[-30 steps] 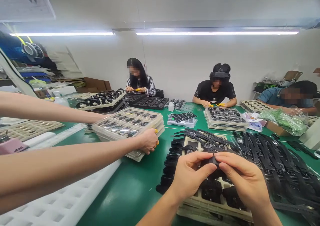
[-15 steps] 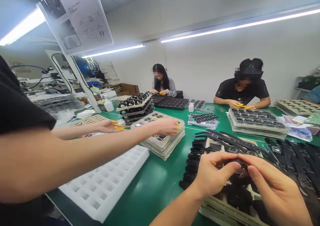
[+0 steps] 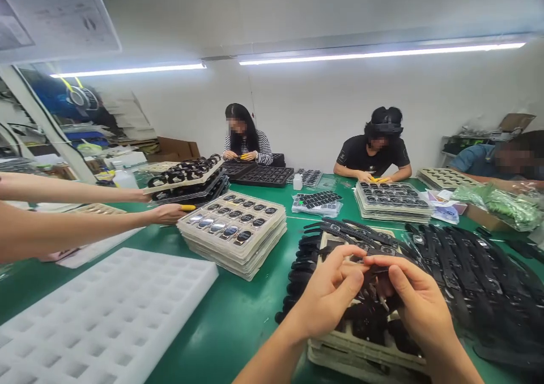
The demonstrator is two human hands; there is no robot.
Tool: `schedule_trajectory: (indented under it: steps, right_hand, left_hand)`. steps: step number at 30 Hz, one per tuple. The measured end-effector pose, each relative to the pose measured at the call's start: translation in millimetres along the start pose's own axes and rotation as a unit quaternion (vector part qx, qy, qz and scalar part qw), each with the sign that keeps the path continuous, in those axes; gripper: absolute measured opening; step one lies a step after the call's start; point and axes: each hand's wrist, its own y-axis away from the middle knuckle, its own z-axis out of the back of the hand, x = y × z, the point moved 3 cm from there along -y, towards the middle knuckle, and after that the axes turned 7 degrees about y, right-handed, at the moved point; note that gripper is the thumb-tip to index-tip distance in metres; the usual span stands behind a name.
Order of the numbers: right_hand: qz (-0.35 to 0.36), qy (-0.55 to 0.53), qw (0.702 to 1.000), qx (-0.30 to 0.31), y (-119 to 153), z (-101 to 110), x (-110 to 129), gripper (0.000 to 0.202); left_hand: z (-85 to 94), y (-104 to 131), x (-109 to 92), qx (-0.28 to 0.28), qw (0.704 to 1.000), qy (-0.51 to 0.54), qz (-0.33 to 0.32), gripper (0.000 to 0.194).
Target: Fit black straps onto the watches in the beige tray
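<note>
The left hand [image 3: 329,299] and right hand [image 3: 419,307] of the wearer meet at the fingertips, thumbs and forefingers curled inward, above a stack of beige molded trays [image 3: 365,347]; whether either hand pinches a small part cannot be told, the dark background obscuring the gap. Black-strapped watches [image 3: 352,232] lie across the top tray, beneath and beyond the hands; further black watches [image 3: 457,265] lie in overlapping rows just to the right. At centre-left stands a stack of watch-face trays [image 3: 238,242]; a co-worker's near hand [image 3: 170,214], with a yellow finger cot [image 3: 188,208], is at its left corner; a white foam tray [image 3: 127,316] lies in the left foreground on the green tabletop [image 3: 238,316]; three seated people work along the far side.
</note>
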Motion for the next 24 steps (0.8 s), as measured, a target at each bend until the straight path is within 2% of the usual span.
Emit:
schedule_trajectory:
  steps: [2,4,6,8,12,15,18,21,24]
  right_hand:
    - [-0.021,-0.061,0.998,0.002,0,-2,-3,0.024]
    - [-0.045,-0.110,0.993,0.012,0,-5,-5,0.024]
    - [-0.073,-0.129,0.988,0.032,0,-7,-4,0.024]
    - [-0.089,-0.116,0.988,0.046,1,-8,-1,0.026]
    - [-0.071,-0.006,0.997,0.036,0,-5,10,0.022]
    - [-0.064,0.066,0.995,0.041,1,-4,17,0.017]
    - [-0.071,0.079,0.991,0.079,2,-3,24,0.012]
    - [-0.071,0.084,0.989,0.102,3,-2,32,0.009]
    - [-0.059,0.090,0.989,0.106,5,1,38,0.008]
  left_hand:
    - [5.6,-1,-4,-0.004,0.994,-0.098,-0.046,0.036]
    - [8.3,-2,-8,0.002,0.965,-0.217,-0.145,0.023]
    - [7.6,-3,-10,0.022,0.919,-0.307,-0.246,0.018]
    - [5.8,-3,-10,0.029,0.872,-0.374,-0.314,0.020]
    - [-1.7,1,-8,0.039,0.776,-0.506,-0.373,0.026]
    - [-7.1,4,-9,0.053,0.737,-0.545,-0.397,0.020]
    - [-10.3,6,-13,0.043,0.705,-0.543,-0.455,0.014]
    - [-11.5,9,-17,0.032,0.680,-0.528,-0.508,0.009]
    - [-12.1,12,-21,0.038,0.661,-0.528,-0.531,0.006]
